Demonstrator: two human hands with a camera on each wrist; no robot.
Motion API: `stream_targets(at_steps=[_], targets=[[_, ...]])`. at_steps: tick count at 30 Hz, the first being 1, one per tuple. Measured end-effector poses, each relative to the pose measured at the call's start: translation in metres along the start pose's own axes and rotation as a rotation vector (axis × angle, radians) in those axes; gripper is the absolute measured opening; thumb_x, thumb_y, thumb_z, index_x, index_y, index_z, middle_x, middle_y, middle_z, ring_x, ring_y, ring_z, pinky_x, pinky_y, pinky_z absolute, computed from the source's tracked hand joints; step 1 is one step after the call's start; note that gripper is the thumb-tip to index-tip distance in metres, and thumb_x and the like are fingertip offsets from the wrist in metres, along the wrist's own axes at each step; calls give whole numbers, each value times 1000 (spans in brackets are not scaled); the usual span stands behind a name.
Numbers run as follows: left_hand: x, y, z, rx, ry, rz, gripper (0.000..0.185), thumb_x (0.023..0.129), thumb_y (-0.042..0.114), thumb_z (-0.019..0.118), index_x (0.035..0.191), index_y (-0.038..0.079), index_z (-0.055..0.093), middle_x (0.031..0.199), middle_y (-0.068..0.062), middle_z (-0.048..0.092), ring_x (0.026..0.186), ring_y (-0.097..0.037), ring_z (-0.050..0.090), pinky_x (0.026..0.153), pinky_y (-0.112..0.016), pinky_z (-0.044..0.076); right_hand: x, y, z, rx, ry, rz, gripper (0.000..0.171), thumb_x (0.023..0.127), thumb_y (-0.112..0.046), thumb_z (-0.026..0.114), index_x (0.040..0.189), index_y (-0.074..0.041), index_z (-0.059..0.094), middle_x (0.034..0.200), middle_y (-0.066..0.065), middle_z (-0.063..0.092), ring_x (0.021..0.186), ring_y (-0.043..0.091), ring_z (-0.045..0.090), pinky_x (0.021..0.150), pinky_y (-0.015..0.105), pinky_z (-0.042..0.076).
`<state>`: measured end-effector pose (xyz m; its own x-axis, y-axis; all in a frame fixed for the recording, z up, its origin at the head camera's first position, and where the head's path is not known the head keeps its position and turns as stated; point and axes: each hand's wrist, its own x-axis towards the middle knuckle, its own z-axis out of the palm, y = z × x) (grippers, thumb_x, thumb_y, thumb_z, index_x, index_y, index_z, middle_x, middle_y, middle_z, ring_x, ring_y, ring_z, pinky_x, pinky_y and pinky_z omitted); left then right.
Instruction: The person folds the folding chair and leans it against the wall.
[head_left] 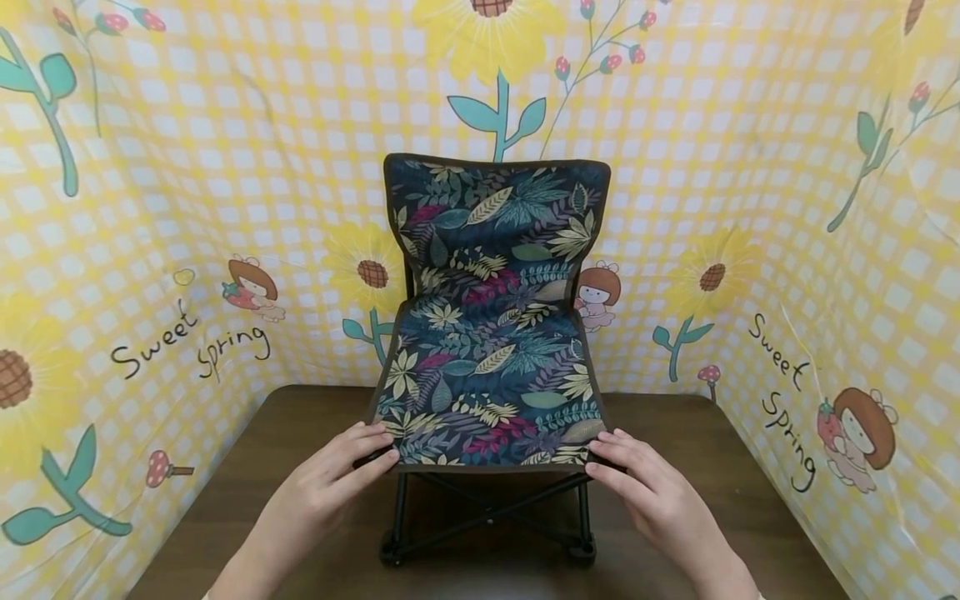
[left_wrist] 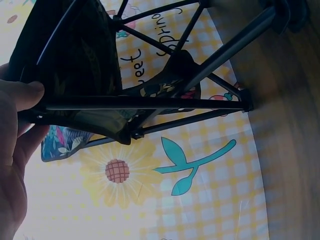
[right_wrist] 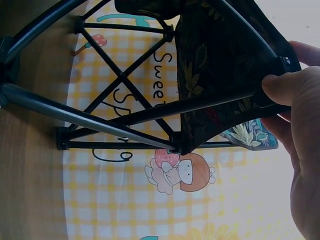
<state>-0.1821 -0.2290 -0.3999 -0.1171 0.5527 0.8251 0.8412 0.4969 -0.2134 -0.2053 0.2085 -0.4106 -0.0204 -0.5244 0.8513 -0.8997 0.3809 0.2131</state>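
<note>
Yellow-checked cloth (head_left: pixel 300 150) backs and flanks a brown table (head_left: pixel 277 425) where hands (head_left: pixel 322 483) (head_left: pixel 654 487) grip a leaf-patterned chair (head_left: pixel 491 375) by its front seat corners.

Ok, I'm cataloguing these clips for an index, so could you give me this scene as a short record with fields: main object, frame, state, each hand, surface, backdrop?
main object: small folding chair with dark leaf-print fabric
frame: black tubes, crossing beneath the seat
state: unfolded, upright, front facing the person
left hand: grips the chair's front corner on the person's left
right hand: grips the opposite front corner
surface: dark brown wood-grain table
backdrop: yellow-and-white checked cloth printed with yellow sunflowers
</note>
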Motion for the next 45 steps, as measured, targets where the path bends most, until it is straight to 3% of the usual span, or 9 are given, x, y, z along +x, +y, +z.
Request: stream_targets(at_steps=[10,45], targets=[[1,0,3,-28,83,32,29,108,9,49,117,-1,75,118,-16,73,116,-36,66,113,-39,47,2,-1,0,13,28,-27,27,108,-7,50,115,2,75,115,22,72,110,38,68,113,39,47],[11,-8,7,5,66,27,33,110,7,45,117,5,76,118,-14,73,112,-38,66,117,-42,42,19,-2,7,-45,29,-14,30,108,-3,47,115,-3,76,114,20,73,109,39,68,110,39,49]])
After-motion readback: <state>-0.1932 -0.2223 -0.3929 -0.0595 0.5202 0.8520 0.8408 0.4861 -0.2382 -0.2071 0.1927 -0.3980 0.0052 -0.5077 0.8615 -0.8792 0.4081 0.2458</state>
